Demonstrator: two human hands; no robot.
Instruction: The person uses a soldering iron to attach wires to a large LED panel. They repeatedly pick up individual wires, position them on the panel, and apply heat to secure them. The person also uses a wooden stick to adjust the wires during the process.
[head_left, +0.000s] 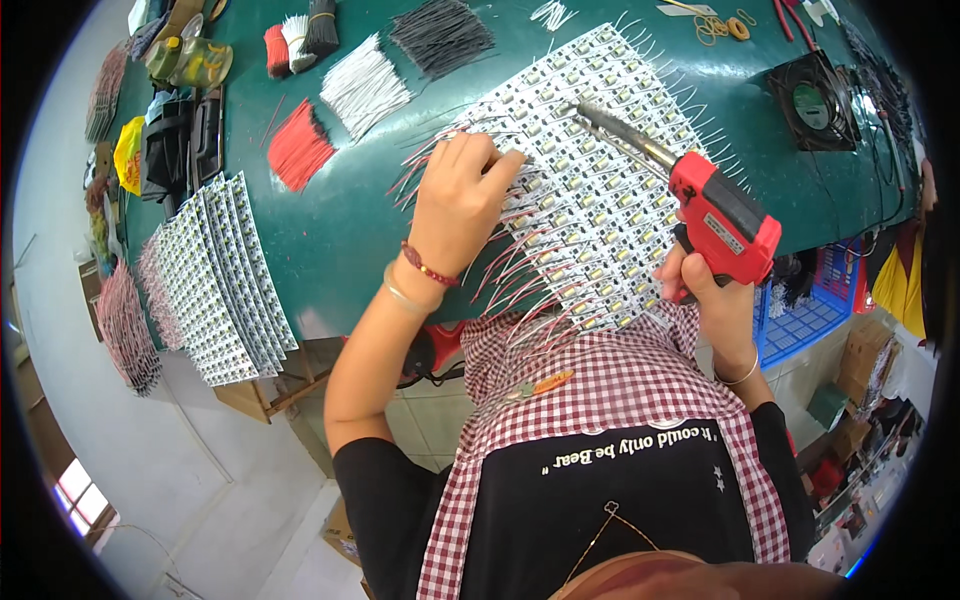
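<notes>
My right hand (705,280) is wrapped round the grip of a red and black soldering gun (728,222). Its metal tip reaches up and left over a large white panel of small circuit boards (600,210). Rows of yellowish components cover the panel, and thin wires stick out along its edges. Over the panel's left side, my left hand (462,185) is closed, thumb and fingers drawn together; whatever is between the fingertips is too small to make out. Red and white wires (515,255) fan out beside that hand and toward my checkered apron.
Bundles of red wires (300,148), white wires (365,88) and black wires (440,38) lie on the green table (330,250). Stacked circuit panels (215,285) overhang its left end. A black fan (812,105) stands at the right, above a blue crate (815,315).
</notes>
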